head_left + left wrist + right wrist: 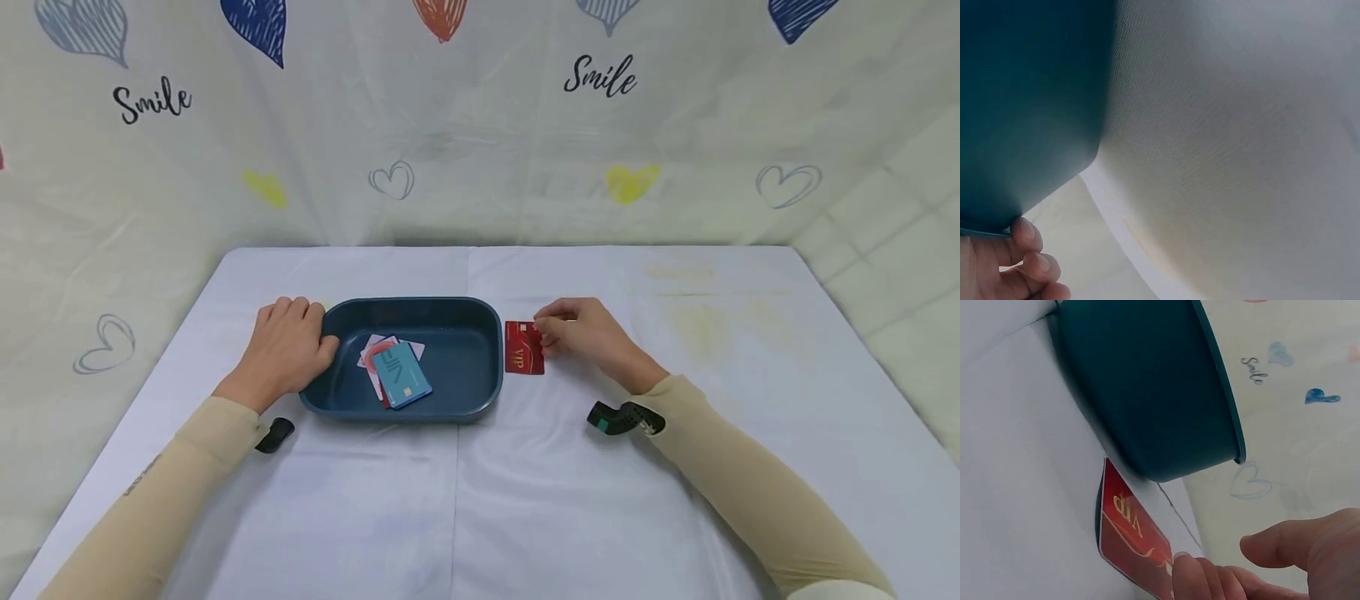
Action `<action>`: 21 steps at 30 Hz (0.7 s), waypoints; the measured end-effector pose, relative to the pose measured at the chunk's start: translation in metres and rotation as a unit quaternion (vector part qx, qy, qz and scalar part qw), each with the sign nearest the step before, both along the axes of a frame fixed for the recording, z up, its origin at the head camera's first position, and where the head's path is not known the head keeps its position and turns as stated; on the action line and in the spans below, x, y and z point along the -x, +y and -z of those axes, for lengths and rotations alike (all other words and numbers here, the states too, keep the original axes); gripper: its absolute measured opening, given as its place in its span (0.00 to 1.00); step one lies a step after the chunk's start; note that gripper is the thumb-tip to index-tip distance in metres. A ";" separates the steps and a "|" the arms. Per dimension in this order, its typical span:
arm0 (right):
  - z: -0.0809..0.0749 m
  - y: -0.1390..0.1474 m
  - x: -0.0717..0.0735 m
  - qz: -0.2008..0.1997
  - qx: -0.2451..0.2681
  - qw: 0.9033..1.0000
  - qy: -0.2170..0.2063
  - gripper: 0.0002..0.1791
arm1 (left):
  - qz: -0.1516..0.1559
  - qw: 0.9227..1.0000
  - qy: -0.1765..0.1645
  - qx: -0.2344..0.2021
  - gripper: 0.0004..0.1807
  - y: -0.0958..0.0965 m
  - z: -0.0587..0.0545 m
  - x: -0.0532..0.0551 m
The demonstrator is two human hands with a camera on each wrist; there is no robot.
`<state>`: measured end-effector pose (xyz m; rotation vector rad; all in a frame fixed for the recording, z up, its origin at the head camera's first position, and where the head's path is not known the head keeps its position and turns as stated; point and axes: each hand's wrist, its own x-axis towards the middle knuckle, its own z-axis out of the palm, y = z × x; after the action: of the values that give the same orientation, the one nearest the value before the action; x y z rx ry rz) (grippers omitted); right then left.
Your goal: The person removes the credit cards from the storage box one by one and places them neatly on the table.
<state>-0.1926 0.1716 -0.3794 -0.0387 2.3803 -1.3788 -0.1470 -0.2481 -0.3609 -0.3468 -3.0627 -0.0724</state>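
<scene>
A dark blue-green rectangular basin [465, 358] sits on the white tabletop. My left hand [291, 346] grips its left rim, and the left wrist view shows fingers [1025, 234] at that edge. Several cards lie in a loose pile inside, a light blue card [402, 375] on top. Just outside the basin's right wall is a red VIP card [524, 347], with my right hand [581, 333] at its right edge. In the right wrist view the lower fingertips touch the red card [1132, 528], while the upper digit stays apart from it.
The white cloth-covered table [375, 517] ends at a pale wall covering [510, 125] printed with hearts and "Smile". Black wrist straps [626, 418] hang below the sleeves. Faint yellowish stains [697, 325] mark the cloth at the right.
</scene>
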 end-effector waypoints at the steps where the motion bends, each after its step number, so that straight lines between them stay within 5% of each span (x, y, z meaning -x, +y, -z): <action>1: -0.002 -0.001 0.000 -0.004 -0.003 1.000 0.004 0.20 | -0.001 1.000 -0.001 -0.001 0.16 0.000 0.000 0.000; 21: -0.040 -0.025 0.001 -0.041 -0.017 0.997 0.068 0.19 | 0.004 1.000 0.006 -0.002 0.17 0.000 0.002 -0.001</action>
<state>-0.1933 0.1467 -0.3390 -0.2238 2.4826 -1.3352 -0.1458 -0.2483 -0.3624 -0.3567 -3.0486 -0.0757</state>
